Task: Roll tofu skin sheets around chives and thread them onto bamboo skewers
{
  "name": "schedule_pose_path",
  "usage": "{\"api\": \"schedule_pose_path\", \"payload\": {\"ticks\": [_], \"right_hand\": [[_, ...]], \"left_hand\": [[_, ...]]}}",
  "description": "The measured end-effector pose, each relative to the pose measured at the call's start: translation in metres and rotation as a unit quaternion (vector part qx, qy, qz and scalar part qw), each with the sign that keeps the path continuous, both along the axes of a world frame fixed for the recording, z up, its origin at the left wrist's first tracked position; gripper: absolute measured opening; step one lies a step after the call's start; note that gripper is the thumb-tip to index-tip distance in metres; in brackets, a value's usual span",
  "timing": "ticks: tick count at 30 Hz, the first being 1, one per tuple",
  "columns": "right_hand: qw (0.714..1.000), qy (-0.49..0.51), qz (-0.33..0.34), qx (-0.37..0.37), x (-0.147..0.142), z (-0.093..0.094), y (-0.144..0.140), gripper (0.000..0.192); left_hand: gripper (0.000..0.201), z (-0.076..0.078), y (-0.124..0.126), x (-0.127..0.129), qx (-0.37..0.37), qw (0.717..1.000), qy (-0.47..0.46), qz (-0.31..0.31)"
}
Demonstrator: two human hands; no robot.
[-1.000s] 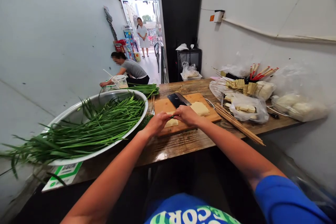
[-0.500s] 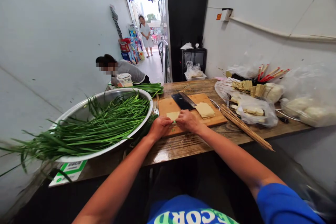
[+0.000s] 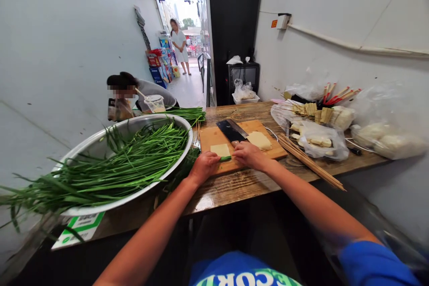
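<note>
On the wooden cutting board [image 3: 216, 131] a thin square beancurd sheet [image 3: 220, 149] lies flat, with a short bundle of cut chives [image 3: 225, 158] along its near edge. My left hand [image 3: 203, 166] is closed, its fingertips pressed at the left end of the chives. My right hand [image 3: 250, 155] is curled just right of the sheet; what its fingers hold, if anything, is hidden. Beyond it rests a dark-bladed cleaver [image 3: 231, 129], close to the right fingers. A stack of beancurd sheets [image 3: 259, 140] lies on the board's right part.
A big metal basin [image 3: 189, 143] of long chives [image 3: 144, 165] stands left. Bamboo skewers [image 3: 310, 161] lie right of the board, near plastic bags [image 3: 326, 140] of food. A person [image 3: 154, 89] bends behind the basin by a plastic cup [image 3: 156, 103]; another person [image 3: 181, 47] stands at the doorway.
My hands have moved apart, the right one rightward, and the chives now show along the sheet's near edge. The person behind the basin has shifted left. The camera view has turned slightly.
</note>
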State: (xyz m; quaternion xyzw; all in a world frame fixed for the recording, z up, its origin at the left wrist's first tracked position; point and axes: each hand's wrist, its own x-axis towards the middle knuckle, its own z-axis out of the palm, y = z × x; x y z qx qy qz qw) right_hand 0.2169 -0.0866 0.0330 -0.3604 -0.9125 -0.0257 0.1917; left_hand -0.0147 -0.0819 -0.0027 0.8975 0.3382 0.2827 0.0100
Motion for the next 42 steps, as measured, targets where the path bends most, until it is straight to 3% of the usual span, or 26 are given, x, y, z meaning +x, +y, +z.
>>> {"api": "schedule_pose_path", "payload": {"ticks": [5,10,17,25,35,42], "right_hand": [[1.0,0.007,-0.013,0.02,-0.01,-0.014,0.005,0.019],[0.995,-0.085,0.013,0.059,-0.022,-0.016,0.006,0.02],[0.98,-0.182,0.032,0.076,-0.036,-0.012,-0.004,0.023],[0.982,-0.166,0.016,0.086,-0.043,-0.019,-0.005,0.025],[0.99,-0.124,-0.008,0.073,-0.04,-0.019,0.0,0.026],[0.988,-0.139,-0.011,0.062,-0.038,-0.018,-0.003,0.02]], "left_hand": [[0.024,-0.003,0.0,0.001,0.011,1.0,-0.003,-0.008],[0.024,-0.003,0.005,-0.002,0.005,0.999,0.026,-0.026],[0.026,0.013,0.001,-0.005,-0.004,0.993,0.11,-0.041],[0.021,0.021,-0.002,-0.011,-0.011,0.989,0.142,-0.039],[0.026,0.014,-0.005,0.0,0.027,0.99,0.135,0.004],[0.031,0.016,0.005,0.001,-0.008,0.993,0.112,-0.026]]}}
